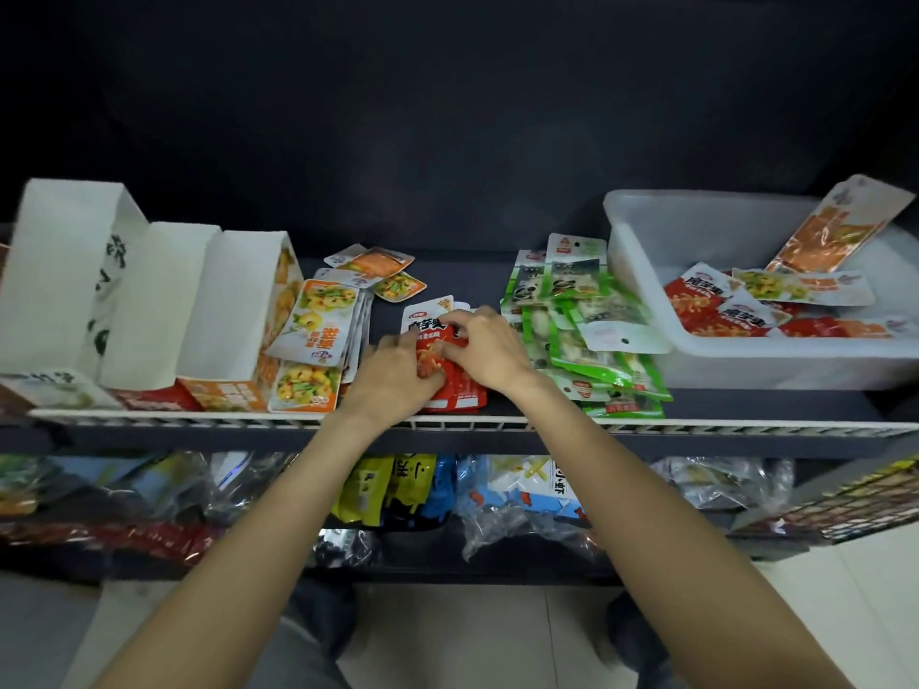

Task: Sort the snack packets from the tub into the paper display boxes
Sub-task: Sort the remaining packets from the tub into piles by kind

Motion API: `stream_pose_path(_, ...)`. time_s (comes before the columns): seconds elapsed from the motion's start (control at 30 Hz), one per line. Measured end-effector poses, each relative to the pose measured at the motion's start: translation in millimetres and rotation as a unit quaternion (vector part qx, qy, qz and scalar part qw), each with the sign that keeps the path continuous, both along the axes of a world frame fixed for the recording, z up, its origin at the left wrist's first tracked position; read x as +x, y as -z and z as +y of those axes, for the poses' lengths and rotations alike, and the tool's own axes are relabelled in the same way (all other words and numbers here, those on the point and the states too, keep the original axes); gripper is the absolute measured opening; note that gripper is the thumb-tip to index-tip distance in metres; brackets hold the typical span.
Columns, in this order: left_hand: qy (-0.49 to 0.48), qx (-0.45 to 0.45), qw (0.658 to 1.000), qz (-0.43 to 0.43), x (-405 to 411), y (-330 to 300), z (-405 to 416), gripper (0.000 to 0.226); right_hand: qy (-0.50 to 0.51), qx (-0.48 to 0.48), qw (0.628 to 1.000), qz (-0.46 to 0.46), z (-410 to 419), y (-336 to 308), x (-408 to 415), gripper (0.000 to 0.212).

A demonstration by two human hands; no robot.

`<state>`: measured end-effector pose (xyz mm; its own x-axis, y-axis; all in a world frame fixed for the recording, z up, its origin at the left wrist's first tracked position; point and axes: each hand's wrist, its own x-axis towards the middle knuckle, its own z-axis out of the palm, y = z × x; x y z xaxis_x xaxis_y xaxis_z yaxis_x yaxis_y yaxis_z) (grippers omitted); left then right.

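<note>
Both hands gripping a stack of red foil snack packets [447, 370] at mid-shelf.

Left hand [398, 377] and right hand [490, 348] curled round the red stack, fingers pinching its top packet, near the dark shelf's white wire front edge [199, 419]. Three white paper display boxes [149, 300] standing side by side at far left. Beside them, a leaning pile of orange-and-white packets [318, 330], exact count unclear. Right of the hands, a heap of green packets [587, 330], too overlapped to count. At far right, one translucent plastic tub [746, 360] holding several more red and orange packets, one long orange packet [835, 226] propped against its back rim.
</note>
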<state>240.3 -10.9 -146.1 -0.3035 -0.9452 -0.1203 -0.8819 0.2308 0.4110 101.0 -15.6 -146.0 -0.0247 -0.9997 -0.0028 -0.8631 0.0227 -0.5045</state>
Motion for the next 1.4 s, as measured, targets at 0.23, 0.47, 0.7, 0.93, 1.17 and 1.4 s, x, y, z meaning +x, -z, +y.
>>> stream_pose_path(0.23, 0.054, -0.133, 0.987, 0.077, -10.4, -22.1, -12.2, 0.039, -0.042, -0.089, 0.993, -0.062, 31.8, -53.7, -32.0, 0.025)
stream_pose_path(0.47, 0.223, -0.227, 0.906, 0.279, -94.2, -68.1, -29.6, 0.026, 0.039, -0.117, 0.991, -0.049, 48.6, -109.2, -146.5, 0.018)
stream_pose_path(0.7, 0.348, -0.144, 0.906, 0.192, -232.7, -82.6, -44.5, 0.029, 0.149, 0.124, 0.970, 0.148, 31.6, -81.1, -280.6, 0.048)
stream_pose_path(0.93, 0.387, -0.187, 0.891, -0.147, -333.5, -67.3, -75.7, 0.052, 0.096, 0.268, 0.939, 0.195, 26.6, -55.6, -332.5, 0.093)
stream_pose_path(1.17, 0.324, -0.053, 0.921, -0.212, -363.3, -39.9, -92.7, 0.085, 0.119, 0.238, 0.942, 0.202, 7.9, -41.2, -353.9, 0.081)
stream_pose_path(1.4, 0.294, 0.061, 0.940, -0.162, -365.6, -31.5, -92.6, 0.092, 0.124, 0.229, 0.950, 0.173, 7.2, -38.5, -354.9, 0.074)
